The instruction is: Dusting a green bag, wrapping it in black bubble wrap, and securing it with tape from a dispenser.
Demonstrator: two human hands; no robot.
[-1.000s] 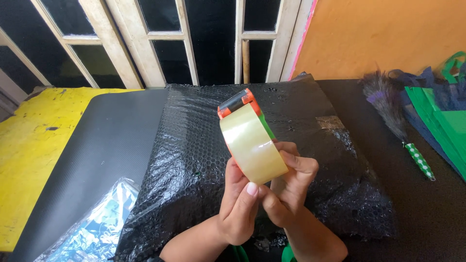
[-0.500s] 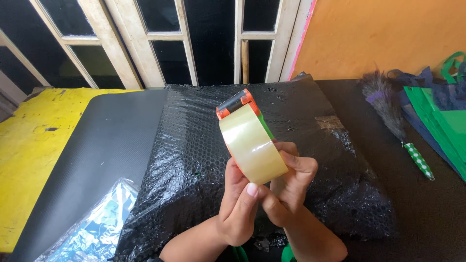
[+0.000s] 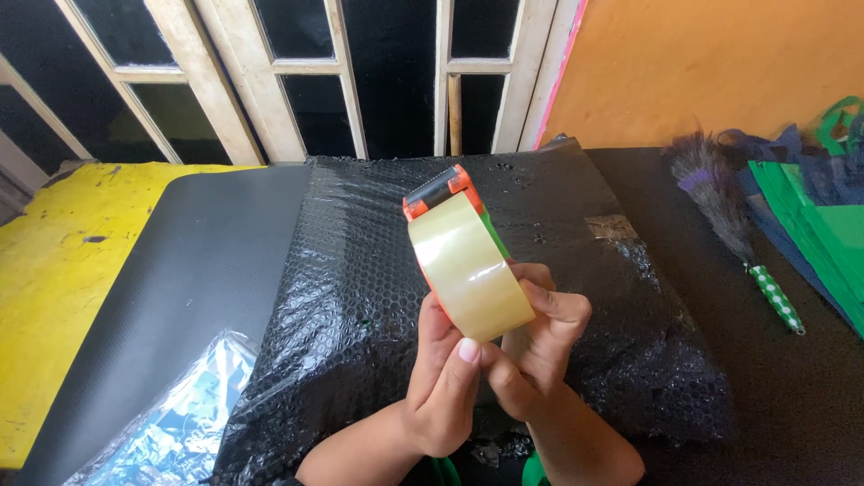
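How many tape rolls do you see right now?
1. The tape roll, in an orange dispenser, is held up by the left hand and right hand above the black bubble-wrapped parcel. Others may be hidden under the green bags.

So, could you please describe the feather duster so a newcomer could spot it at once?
Start at the black bubble-wrapped parcel in the middle, then look right, towards the green bags. The feather duster lies on the dark mat there: dark purple-grey plumes and, uniquely, a green white-dotted handle.
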